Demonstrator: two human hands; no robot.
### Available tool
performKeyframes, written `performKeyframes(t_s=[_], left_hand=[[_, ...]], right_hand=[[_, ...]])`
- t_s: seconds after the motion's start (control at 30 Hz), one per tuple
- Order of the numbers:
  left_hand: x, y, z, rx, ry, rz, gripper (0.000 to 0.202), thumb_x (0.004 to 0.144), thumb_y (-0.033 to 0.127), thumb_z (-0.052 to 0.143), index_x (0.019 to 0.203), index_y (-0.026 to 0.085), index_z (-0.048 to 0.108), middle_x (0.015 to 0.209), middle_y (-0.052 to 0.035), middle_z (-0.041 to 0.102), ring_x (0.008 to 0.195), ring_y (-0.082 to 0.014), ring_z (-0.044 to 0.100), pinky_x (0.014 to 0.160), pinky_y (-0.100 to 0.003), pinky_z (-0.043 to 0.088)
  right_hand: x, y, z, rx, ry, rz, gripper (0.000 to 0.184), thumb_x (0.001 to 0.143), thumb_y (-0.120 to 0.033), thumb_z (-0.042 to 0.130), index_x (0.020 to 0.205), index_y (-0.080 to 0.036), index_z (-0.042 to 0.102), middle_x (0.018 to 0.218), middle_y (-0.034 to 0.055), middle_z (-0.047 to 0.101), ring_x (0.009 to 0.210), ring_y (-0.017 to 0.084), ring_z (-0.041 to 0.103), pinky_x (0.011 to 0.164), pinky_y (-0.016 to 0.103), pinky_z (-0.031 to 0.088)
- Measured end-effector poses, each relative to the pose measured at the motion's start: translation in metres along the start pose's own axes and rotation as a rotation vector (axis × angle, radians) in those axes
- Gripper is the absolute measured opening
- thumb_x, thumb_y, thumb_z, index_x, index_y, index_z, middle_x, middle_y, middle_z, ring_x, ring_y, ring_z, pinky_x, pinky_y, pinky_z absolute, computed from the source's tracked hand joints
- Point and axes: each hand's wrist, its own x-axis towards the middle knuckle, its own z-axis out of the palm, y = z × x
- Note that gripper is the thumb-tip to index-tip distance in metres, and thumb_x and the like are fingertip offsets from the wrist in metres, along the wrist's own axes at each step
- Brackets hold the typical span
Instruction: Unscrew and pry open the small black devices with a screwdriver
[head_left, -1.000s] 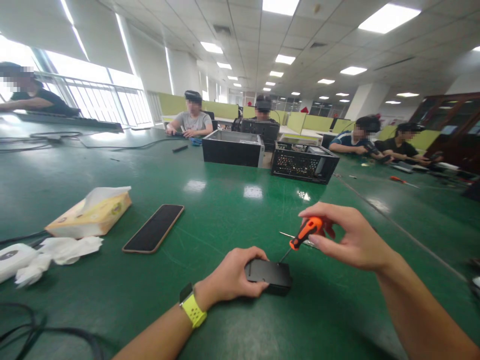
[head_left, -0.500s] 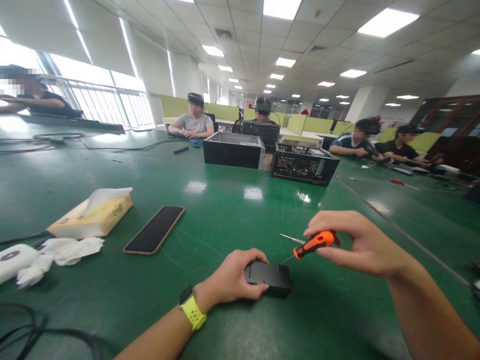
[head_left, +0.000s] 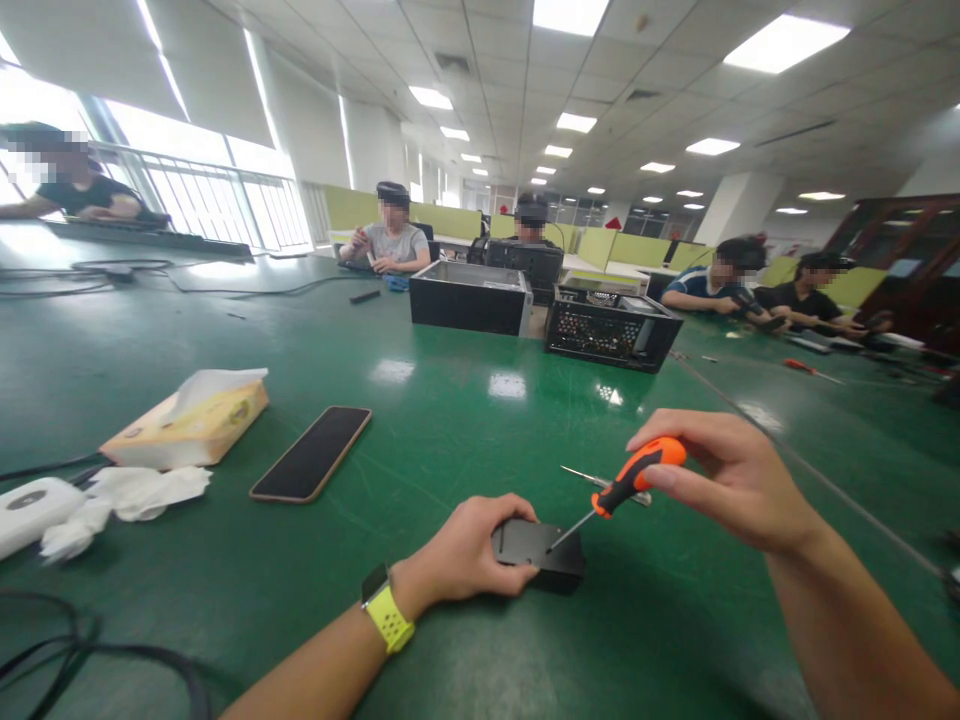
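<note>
Black box: (head_left: 566, 563) lies on the green table (head_left: 450, 425), in front of the wearer. Long axis runs roughly left to right, right end angled a touch toward the viewer.
Left hand: (head_left: 469, 550) clamped on the box's left end, thumb along the near side, fingers over the far side. Box extends rightward out of this grip, right end uncovered.
Right hand: (head_left: 724, 485) closed on the screwdriver (head_left: 641, 474), orange-black handle pinched between thumb and fingers. Hand sits right of the box and above it, not touching it.
Screwdriver axis: slanted, handle up and right, shaft down and left to the box's top face.
Tip vs box: tip is at the top face, right of the left thumb, inboard of the right end. Contact or slight hover: can't tell.
Nearer hand: left, touching the box. Right reaches it only through the shaft.
Thin metal tool: (head_left: 585, 475) lies beyond the box, partly behind the screwdriver; nearest loose item to the right hand.
Left side: phone (head_left: 311, 455) well apart from the box, tissue pack (head_left: 195, 425) farther left.
Far side: two computer cases (head_left: 469, 305), well apart; most room looks to be that way.
Edges: near table edge out of frame. Table seam (head_left: 810, 470) runs diagonally beyond the right hand.
</note>
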Motion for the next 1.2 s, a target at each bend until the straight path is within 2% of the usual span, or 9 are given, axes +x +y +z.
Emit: performKeyframes(t_s=[0.27,0.5,0.63,0.83,0.9,0.97,1.1,1.2], left_hand=[[0.0,0.001,0.0,-0.009,0.015,0.019,0.037,0.07,0.027,0.075,0.105,0.017,0.067,0.086,-0.001,0.069,0.074,-0.0181,0.063,0.067,-0.023,0.046],[0.0,0.0,0.0,-0.02,0.011,0.028,0.037,0.071,0.027,0.075,0.106,0.018,0.066,0.088,-0.0008,0.07,0.074,-0.0178,0.063,0.068,-0.023,0.046],[0.0,0.0,0.001,-0.024,0.004,0.024,0.037,0.071,0.026,0.075,0.106,0.018,0.066,0.089,-0.0009,0.07,0.074,-0.0176,0.063,0.068,-0.023,0.045],[0.0,-0.002,0.002,-0.013,0.016,0.031,0.036,0.07,0.026,0.074,0.104,0.018,0.066,0.087,-0.0004,0.069,0.072,-0.0166,0.062,0.065,-0.022,0.044],[0.0,-0.003,0.002,-0.015,0.016,0.028,0.035,0.07,0.026,0.074,0.103,0.018,0.066,0.086,-0.0001,0.069,0.071,-0.0165,0.061,0.064,-0.022,0.043],[0.0,-0.002,0.002,-0.02,0.016,0.027,0.036,0.07,0.026,0.074,0.104,0.018,0.066,0.087,0.0001,0.069,0.071,-0.0165,0.062,0.065,-0.022,0.043],[0.0,-0.001,0.002,-0.023,0.016,0.041,0.035,0.071,0.026,0.073,0.104,0.019,0.066,0.088,0.0003,0.069,0.072,-0.0163,0.061,0.067,-0.022,0.043],[0.0,-0.002,0.002,-0.02,0.017,0.042,0.034,0.071,0.026,0.073,0.103,0.019,0.065,0.087,0.0005,0.068,0.071,-0.0158,0.06,0.065,-0.022,0.042]], right_hand=[[0.006,0.0,0.017,0.059,-0.068,0.038,0.011,0.087,-0.031,0.065,0.089,-0.021,0.07,0.079,0.0026,0.07,0.07,0.017,0.064,0.058,0.024,0.047],[0.008,0.001,0.022,0.043,-0.093,0.045,0.014,0.087,-0.033,0.064,0.086,-0.019,0.069,0.078,0.0022,0.069,0.067,0.016,0.061,0.058,0.025,0.045],[0.007,0.0,0.023,0.041,-0.075,-0.018,0.017,0.085,-0.035,0.07,0.085,-0.019,0.068,0.077,0.0018,0.068,0.067,0.015,0.06,0.063,0.027,0.045],[0.004,0.001,0.031,0.058,-0.012,-0.131,0.021,0.081,-0.036,0.075,0.085,-0.017,0.067,0.074,0.0021,0.067,0.064,0.015,0.059,0.06,0.028,0.045],[0.004,0.0,0.032,0.055,0.008,-0.161,0.018,0.081,-0.033,0.075,0.089,-0.018,0.068,0.076,0.0021,0.068,0.066,0.015,0.06,0.061,0.028,0.046],[0.004,-0.001,0.032,0.069,-0.005,-0.172,0.02,0.083,-0.028,0.073,0.1,-0.019,0.069,0.083,0.0029,0.069,0.071,0.016,0.061,0.063,0.027,0.047],[0.002,-0.005,0.031,0.139,-0.065,-0.141,0.036,0.087,-0.014,0.063,0.123,-0.022,0.062,0.103,0.0053,0.071,0.082,0.016,0.064,0.064,0.026,0.049],[0.001,-0.004,0.035,0.14,-0.031,-0.157,0.028,0.084,-0.015,0.068,0.111,-0.021,0.065,0.095,0.0045,0.07,0.076,0.016,0.063,0.062,0.027,0.048]])
